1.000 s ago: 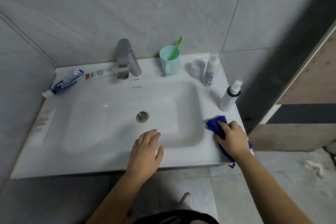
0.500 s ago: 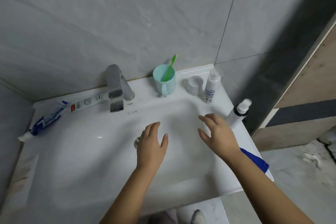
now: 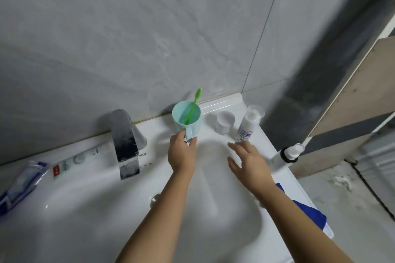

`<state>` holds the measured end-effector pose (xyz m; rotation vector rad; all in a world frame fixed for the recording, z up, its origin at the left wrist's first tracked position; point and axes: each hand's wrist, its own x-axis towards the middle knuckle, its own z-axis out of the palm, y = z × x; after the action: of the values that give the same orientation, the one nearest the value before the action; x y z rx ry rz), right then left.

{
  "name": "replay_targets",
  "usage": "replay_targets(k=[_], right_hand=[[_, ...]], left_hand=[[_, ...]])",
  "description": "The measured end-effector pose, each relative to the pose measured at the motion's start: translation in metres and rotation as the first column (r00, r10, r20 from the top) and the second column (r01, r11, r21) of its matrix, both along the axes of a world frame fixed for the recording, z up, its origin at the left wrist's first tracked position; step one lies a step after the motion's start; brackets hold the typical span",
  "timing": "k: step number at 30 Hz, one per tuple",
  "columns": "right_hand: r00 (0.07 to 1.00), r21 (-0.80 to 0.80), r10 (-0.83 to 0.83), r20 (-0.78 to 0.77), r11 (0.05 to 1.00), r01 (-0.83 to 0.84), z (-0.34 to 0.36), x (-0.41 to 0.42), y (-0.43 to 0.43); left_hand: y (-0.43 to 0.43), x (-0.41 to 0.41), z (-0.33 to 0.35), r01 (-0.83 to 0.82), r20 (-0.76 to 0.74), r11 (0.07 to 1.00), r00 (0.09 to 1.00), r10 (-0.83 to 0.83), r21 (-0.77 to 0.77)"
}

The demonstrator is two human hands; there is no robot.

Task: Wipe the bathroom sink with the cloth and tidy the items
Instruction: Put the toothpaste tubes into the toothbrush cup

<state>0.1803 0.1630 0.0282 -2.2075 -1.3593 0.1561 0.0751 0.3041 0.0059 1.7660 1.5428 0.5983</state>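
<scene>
The step in hand looks like tidying. The left hand (image 3: pixel 181 153) is at the back ledge of the sink (image 3: pixel 85 209), near the centre of the frame. Its grip pinches the handle of the teal cup (image 3: pixel 187 117) between thumb and fingertips.

To do this well, I would firm the pinch on the handle before any lift and keep the cup upright — the green toothbrush (image 3: pixel 193 107) leans loose against its rim and could slide out if it tilts. A low, level carry should also clear the tap (image 3: pixel 126 143) just to its left.

The left forearm runs up from the bottom centre across the basin, palm down. The right hand (image 3: pixel 248 162) hovers over the basin's right side, its grip released, fingers spread and holding nothing. They point toward the white bottle (image 3: pixel 245 126) just beyond.

The blue cloth (image 3: pixel 307 211) lies on the sink's right edge at lower right, partly hidden by the right forearm — neither hand holds it.
</scene>
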Motion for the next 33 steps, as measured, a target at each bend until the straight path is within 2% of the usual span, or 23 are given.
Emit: replay_targets(k=[6,12,20,27,33], right_hand=[[1.000,0.015,-0.005,-0.018,1.000,0.005,0.000,-0.003,-0.016],[0.999,0.036,0.024,-0.032,0.999,-0.023,0.013,-0.006,-0.051],[0.970,0.099,0.242,-0.035,0.966,-0.237,0.020,-0.011,-0.079],[0.864,0.092,0.498,-0.074,0.866,-0.491,0.016,-0.065,-0.065],[0.768,0.046,0.639,-0.052,0.769,-0.637,0.018,-0.110,-0.042]], left_hand=[[-0.001,0.000,-0.003,-0.030,0.059,0.999,0.998,0.032,-0.029],[-0.057,-0.035,0.021,0.013,0.132,1.000,0.991,-0.013,0.002],[-0.158,-0.114,0.051,-0.127,0.149,0.991,0.982,0.120,0.041],[-0.221,-0.185,0.066,-0.328,0.057,0.933,0.945,0.323,0.149],[-0.231,-0.239,0.067,-0.479,-0.005,0.858,0.873,0.488,0.184]])
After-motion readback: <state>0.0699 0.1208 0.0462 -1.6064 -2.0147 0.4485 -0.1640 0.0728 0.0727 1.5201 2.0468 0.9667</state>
